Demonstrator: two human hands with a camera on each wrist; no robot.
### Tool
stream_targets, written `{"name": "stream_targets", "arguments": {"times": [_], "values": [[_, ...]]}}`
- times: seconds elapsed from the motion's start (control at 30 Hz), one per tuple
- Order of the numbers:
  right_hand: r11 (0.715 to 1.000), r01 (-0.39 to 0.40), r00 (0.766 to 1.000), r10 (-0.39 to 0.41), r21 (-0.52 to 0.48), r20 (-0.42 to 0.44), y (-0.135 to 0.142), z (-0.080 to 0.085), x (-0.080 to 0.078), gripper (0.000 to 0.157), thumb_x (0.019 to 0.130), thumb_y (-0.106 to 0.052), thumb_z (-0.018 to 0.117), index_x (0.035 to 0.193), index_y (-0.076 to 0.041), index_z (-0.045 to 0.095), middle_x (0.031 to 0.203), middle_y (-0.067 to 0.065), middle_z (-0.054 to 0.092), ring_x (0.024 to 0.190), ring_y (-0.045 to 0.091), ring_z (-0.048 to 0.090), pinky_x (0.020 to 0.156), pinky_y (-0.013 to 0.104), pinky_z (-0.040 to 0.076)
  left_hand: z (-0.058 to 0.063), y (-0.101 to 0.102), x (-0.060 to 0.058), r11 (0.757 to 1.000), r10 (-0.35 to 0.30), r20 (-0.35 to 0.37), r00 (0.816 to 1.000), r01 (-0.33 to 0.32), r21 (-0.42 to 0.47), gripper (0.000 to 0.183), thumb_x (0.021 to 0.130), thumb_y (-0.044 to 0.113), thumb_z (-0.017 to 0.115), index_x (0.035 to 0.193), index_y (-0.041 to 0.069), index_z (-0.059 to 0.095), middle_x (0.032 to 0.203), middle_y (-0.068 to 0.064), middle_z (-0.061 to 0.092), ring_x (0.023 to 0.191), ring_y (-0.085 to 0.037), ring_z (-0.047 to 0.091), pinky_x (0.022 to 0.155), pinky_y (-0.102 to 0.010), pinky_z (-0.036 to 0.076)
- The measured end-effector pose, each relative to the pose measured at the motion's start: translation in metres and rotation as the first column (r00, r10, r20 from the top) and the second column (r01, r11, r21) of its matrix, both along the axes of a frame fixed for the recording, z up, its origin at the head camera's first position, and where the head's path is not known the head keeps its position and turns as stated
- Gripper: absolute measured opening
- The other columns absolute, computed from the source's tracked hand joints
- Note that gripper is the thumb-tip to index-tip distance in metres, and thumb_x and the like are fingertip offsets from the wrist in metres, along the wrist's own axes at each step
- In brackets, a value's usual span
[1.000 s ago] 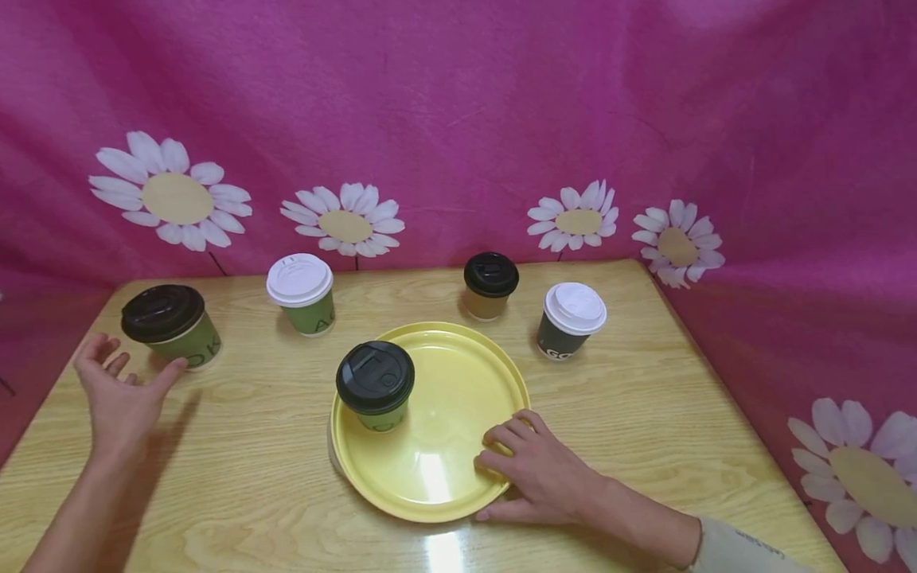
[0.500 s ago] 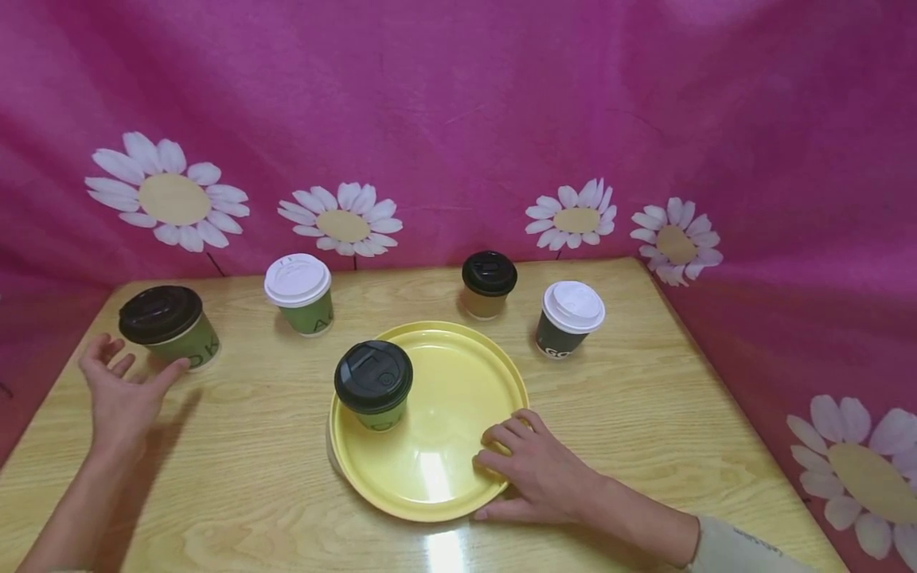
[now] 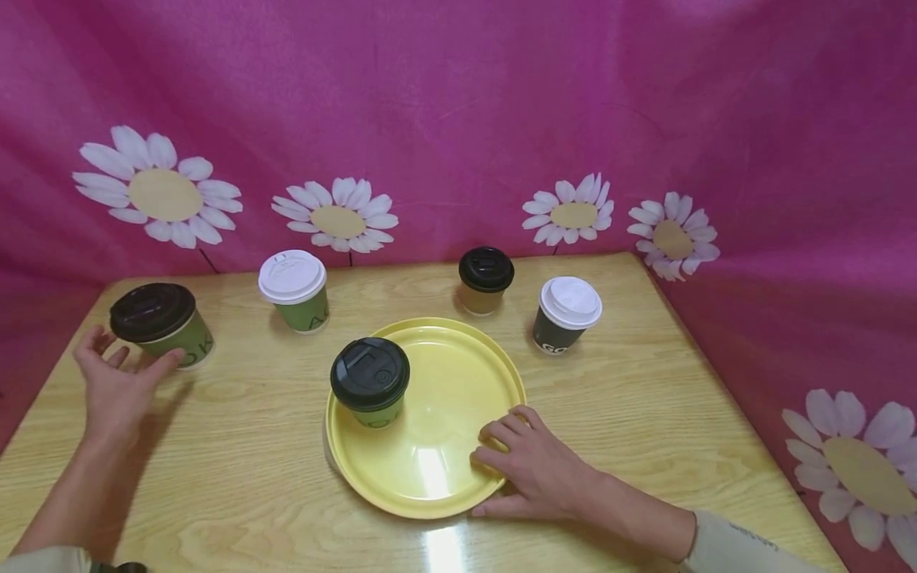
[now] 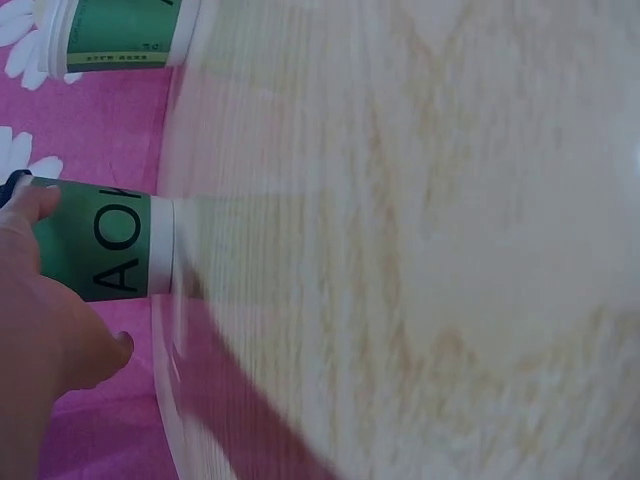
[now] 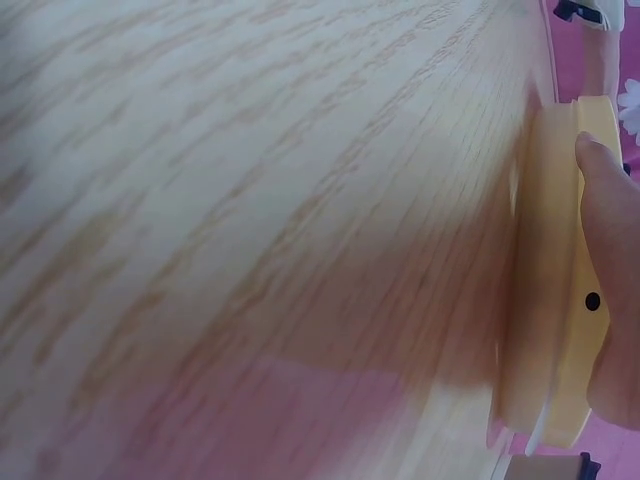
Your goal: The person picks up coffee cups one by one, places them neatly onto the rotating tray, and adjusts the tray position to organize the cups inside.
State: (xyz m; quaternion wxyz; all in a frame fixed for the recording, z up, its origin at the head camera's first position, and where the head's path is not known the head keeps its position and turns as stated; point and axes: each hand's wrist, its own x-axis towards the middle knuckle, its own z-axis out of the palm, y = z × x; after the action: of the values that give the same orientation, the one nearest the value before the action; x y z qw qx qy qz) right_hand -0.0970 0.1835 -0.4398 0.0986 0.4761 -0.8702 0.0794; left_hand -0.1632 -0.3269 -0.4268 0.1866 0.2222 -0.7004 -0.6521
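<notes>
My left hand (image 3: 118,387) is beside a green paper coffee cup (image 3: 188,341) with a black lid at the table's left. Its thumb overlaps the cup's front and its fingers are spread at the cup's left side. In the left wrist view the cup (image 4: 105,240) stands on the table. With fingers curled over the rim and thumb at the outer side, my right hand (image 3: 537,469) grips a round yellow tray (image 3: 437,398). Another green cup (image 3: 376,416) with a black lid stands upright on the tray's left part.
Along the back of the wooden table (image 3: 265,446) stand a green cup (image 3: 304,313) with a white lid and a brown cup (image 3: 481,300) with a black lid. A dark cup (image 3: 555,333) with a white lid is right of them. Pink flowered cloth (image 3: 458,119) hangs behind.
The left hand has shifted slightly and its thumb now overlaps more of the cup's front. The right hand stays on the tray's rim. The whole head view has drifted a little.
</notes>
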Motion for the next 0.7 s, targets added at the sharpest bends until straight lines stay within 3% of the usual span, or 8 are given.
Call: {"name": "stream_targets", "arguments": {"times": [0.07, 0.3, 0.7], "values": [[1.000, 0.000, 1.000, 0.000, 0.000, 0.008, 0.000, 0.000, 0.000, 0.051, 0.075, -0.071, 0.051, 0.096, -0.025, 0.059, 0.101, -0.004, 0.049, 0.094, 0.016, 0.044, 0.093, 0.041, 0.028, -0.002, -0.002, -0.002, 1.000, -0.008, 0.007, 1.000, 0.008, -0.022, 0.094, 0.072, 0.001, 0.074, 0.139, 0.027, 0.013, 0.131, 0.010, 0.018, 0.125, -0.013, 0.021, 0.100, -0.020, 0.030], [1.000, -0.003, 1.000, 0.003, -0.010, 0.010, -0.001, 0.000, 0.000, 0.050, 0.075, -0.070, 0.052, 0.096, -0.025, 0.058, 0.100, -0.005, 0.049, 0.093, 0.016, 0.044, 0.092, 0.041, 0.028, -0.005, 0.002, -0.002, 0.974, -0.017, 0.093, 0.996, 0.038, -0.222, 0.094, 0.076, 0.014, 0.073, 0.142, 0.027, 0.007, 0.132, 0.008, 0.019, 0.127, -0.020, 0.021, 0.105, -0.030, 0.023], [1.000, 0.006, 1.000, -0.006, 0.000, 0.016, -0.001, 0.001, 0.001, 0.052, 0.076, -0.071, 0.049, 0.097, -0.025, 0.059, 0.101, -0.005, 0.049, 0.093, 0.015, 0.044, 0.093, 0.041, 0.026, -0.011, -0.001, -0.008, 0.972, -0.044, 0.084, 0.995, 0.062, -0.225, 0.095, 0.076, 0.013, 0.072, 0.141, 0.028, 0.005, 0.136, 0.000, 0.019, 0.128, -0.022, 0.023, 0.105, -0.026, 0.024]]}}
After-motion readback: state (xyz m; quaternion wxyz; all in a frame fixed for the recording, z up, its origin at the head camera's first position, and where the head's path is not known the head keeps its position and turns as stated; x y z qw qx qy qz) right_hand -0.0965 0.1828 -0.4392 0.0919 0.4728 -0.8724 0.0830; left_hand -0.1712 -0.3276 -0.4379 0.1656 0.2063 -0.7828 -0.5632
